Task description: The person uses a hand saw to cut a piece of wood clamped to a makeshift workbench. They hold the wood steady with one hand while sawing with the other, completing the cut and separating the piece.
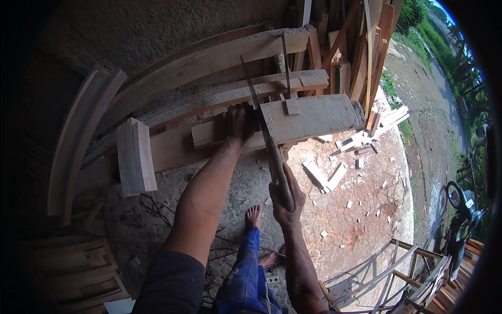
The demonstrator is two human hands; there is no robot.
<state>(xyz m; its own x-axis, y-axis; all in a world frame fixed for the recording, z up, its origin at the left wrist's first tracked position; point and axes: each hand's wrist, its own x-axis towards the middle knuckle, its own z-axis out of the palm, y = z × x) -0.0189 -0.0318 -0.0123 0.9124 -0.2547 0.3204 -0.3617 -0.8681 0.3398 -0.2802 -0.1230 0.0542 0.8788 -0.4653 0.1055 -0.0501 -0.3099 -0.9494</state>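
Observation:
My right hand [287, 196] is closed round the handle of a handsaw [266, 125], its long blade pointing up and away to the left. The blade crosses a short piece of wood [206, 135] lying on a thick plank [319, 112]. My left hand [241, 123], fingers curled, grips this piece just left of the blade. How far the blade has cut into the wood is hidden. A small square offcut [292, 107] rests on the plank to the right of the saw.
Long boards [209, 57] lie behind the plank, and more timber [361, 57] leans at the far right. A stack of short pieces [136, 157] sits at left. Offcuts [324, 175] litter the floor. Cables [157, 206] lie near my feet; a motorbike [460, 220] stands at right.

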